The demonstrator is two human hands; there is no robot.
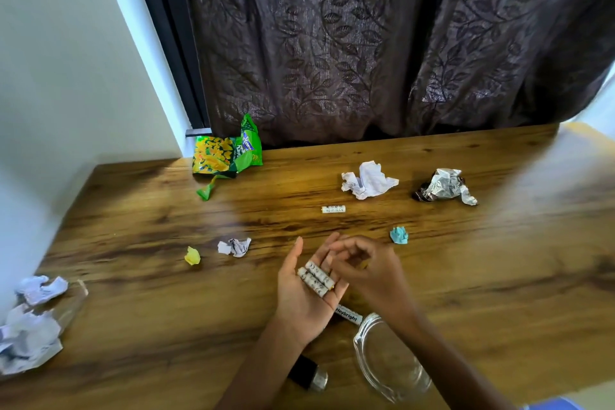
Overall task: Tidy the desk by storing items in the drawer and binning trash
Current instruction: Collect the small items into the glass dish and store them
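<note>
Two batteries (316, 278) lie across the left hand (307, 289) — on its fingers (324, 255).

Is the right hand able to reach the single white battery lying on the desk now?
Probably yes. The right hand holds nothing visible and hovers just near of the battery, with only bare desk between them. The left hand is busy cradling the other batteries.

Two white batteries (316, 278) lie side by side on the upturned palm of the left hand (306, 289); a third white battery (333, 209) lies flat on the desk (499, 276) beyond. Crumpled white paper (367, 180), a foil wad (447, 186), a green snack wrapper (226, 153), and small blue (399, 235), yellow (192, 256) and white scraps (234, 246) lie scattered on it.
</note>
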